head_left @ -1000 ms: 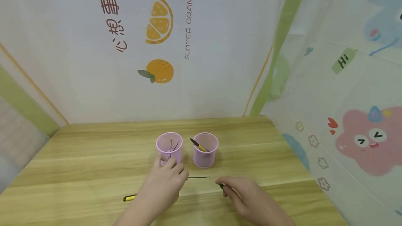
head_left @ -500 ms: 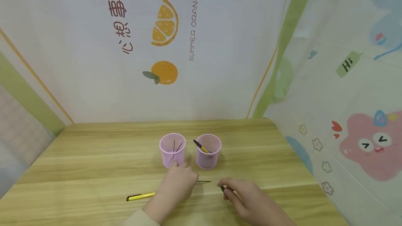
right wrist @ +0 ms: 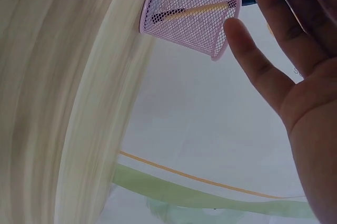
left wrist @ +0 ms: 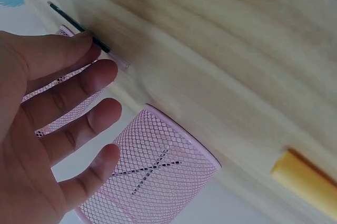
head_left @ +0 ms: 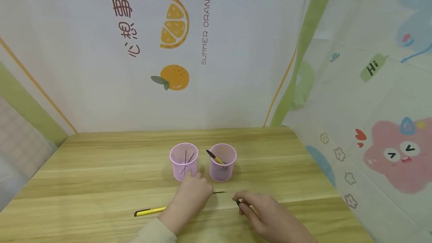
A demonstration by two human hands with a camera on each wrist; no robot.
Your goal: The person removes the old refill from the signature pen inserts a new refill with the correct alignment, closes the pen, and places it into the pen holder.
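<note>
My left hand (head_left: 192, 196) pinches a thin pen refill (left wrist: 73, 23) between thumb and index finger, its other fingers spread. The refill is dark along most of its length, with a clear end. In the head view it points toward my right hand (head_left: 266, 211), in front of the cups. My right thumb and index finger pinch a small black piece (head_left: 238, 202), mostly hidden by the fingers. A yellow pen barrel (head_left: 150, 211) with a black clip lies on the table left of my left wrist, partly covered by the forearm.
Two pink mesh cups stand behind my hands on the wooden table (head_left: 84, 183). Several thin refills (head_left: 185, 156) lean inside the left cup (head_left: 175, 166). A yellow pen with a black end (head_left: 211, 154) leans in the right cup (head_left: 222, 173). A printed curtain (head_left: 236, 85) hangs behind.
My left hand has lowered and shifted right, away from the left cup's rim, baring more of the yellow barrel. Less of the refill shows beyond its fingers. The right hand keeps its place and grip.
</note>
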